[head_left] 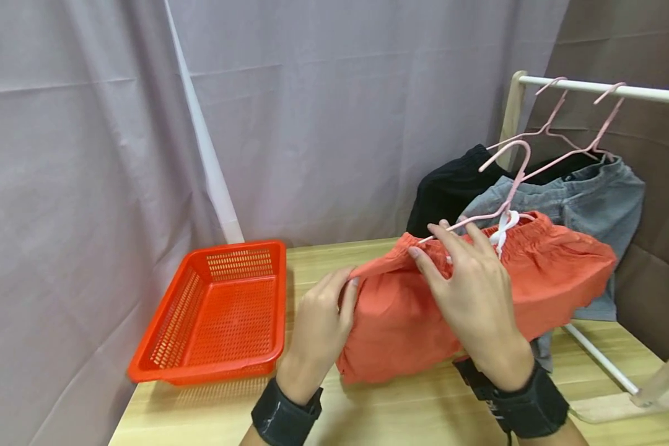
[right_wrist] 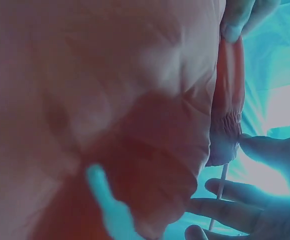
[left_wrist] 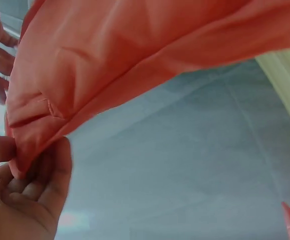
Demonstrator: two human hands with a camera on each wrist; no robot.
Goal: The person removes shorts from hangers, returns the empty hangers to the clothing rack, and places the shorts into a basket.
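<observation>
A pair of coral shorts with an elastic waistband and white drawstring is held above the table. My left hand pinches the shorts at the left side of the waistband, thumb against the cloth; the left wrist view shows this hand at the fabric corner. A pink hanger enters the waistband, its hook up and off the rail. My right hand holds the hanger's left arm beside the waistband. In the right wrist view, the thumb touches the gathered waistband and fingers cross the hanger wire.
A red plastic basket stands at the table's left. On the right is a rack with a white rail, where pink hangers carry black shorts and grey shorts. The rack's wooden foot rests on the table.
</observation>
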